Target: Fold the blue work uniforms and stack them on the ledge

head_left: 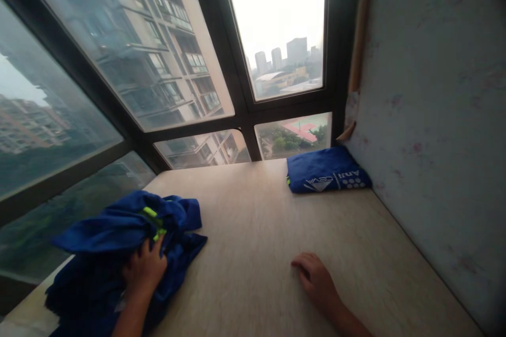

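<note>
A crumpled blue garment with bright yellow-green trim lies in a heap on the left of the pale wooden surface. My left hand is on top of it, fingers bent into the cloth close to the trim; the fingertips are partly hidden in its folds. To the right, my right hand is low over the bare wood, its fingers curled together with nothing visible in them. Farther back, against the wall, sits a neatly folded blue garment with white printed lettering and a bit of yellow-green at its left edge.
The pale wooden surface reaches back to dark-framed windows on the left and far side. A wall with faint flowered wallpaper bounds the right; a piece of paper peels near the corner. Buildings show outside.
</note>
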Tool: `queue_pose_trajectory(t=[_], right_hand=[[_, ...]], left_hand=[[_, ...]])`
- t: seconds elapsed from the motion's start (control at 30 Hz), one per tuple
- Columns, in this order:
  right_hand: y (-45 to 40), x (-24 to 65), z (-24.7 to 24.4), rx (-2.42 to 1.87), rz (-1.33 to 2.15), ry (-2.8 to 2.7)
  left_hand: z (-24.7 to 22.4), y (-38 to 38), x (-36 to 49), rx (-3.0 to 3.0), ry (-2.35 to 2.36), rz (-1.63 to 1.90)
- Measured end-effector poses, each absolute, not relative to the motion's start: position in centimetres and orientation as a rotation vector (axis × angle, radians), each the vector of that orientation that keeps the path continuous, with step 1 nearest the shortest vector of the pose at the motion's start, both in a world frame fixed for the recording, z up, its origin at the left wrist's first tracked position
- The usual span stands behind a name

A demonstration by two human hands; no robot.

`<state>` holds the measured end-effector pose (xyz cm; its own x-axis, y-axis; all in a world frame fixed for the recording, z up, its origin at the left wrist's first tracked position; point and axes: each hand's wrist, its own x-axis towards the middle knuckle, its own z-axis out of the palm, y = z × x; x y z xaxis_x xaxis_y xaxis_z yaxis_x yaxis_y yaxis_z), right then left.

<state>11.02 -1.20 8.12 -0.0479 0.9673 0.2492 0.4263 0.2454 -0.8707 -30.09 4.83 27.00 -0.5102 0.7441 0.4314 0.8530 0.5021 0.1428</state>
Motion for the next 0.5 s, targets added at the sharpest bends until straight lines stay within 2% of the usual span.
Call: queue_pose_trajectory(t=[0.1, 0.2, 0.27, 0.4, 0.5], right_hand=[[-1.0, 11.2, 8.4, -1.322, 0.775, -1.609], [-0.2, 11.9, 8.2, -1.334, 0.797, -1.574], [0.8, 13.2, 7.8, -1.349, 0.782, -1.545], [3.7, 17.9, 6.4, -1.479, 0.534, -1.446], [6.2, 21.8, 5.5, -1.607, 0.276, -1.433]], left_hand=[[25.1, 6.1, -30.3, -1.449, -2.463, -0.325], [25.1, 6.9, -31.2, -1.542, -2.448, -0.016], [25.1, 6.8, -30.9, -1.549, -2.368, 0.067], [23.5, 5.6, -27.9, -1.610, -2.024, -0.149], [20.6, 5.2, -24.8, -1.899, -1.946, -0.359]])
